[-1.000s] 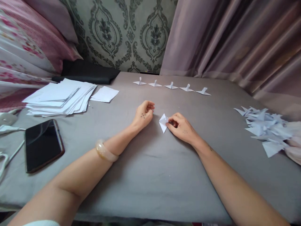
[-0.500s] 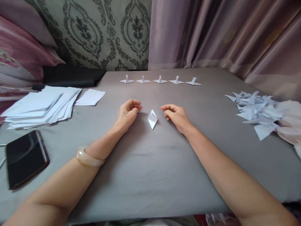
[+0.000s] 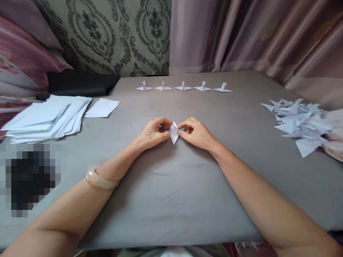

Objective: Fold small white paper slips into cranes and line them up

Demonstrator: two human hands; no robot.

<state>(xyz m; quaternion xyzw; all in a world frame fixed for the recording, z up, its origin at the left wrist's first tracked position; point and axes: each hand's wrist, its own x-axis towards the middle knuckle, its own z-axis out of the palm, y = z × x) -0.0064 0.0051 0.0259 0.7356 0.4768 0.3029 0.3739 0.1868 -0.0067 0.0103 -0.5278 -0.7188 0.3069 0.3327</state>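
Observation:
A small folded white paper diamond [image 3: 174,135] is at the middle of the grey cloth, one point toward me and one away. My left hand [image 3: 155,132] pinches its left corner between thumb and fingers. From the other side, my right hand [image 3: 197,133] pinches the right corner the same way. The fingertips cover both side corners. A pale bangle [image 3: 100,178] sits on my left forearm.
Folded paper cranes [image 3: 183,86] stand in a row at the back. Stacked white paper [image 3: 48,117] and smaller sheets [image 3: 103,107] lie left, above a blurred dark object [image 3: 29,178]. Several folded paper pieces [image 3: 300,121] are heaped on the right of the grey cloth [image 3: 150,200].
Both hands have come inward from either side of the paper diamond and taken hold of its side corners. The view has shifted slightly.

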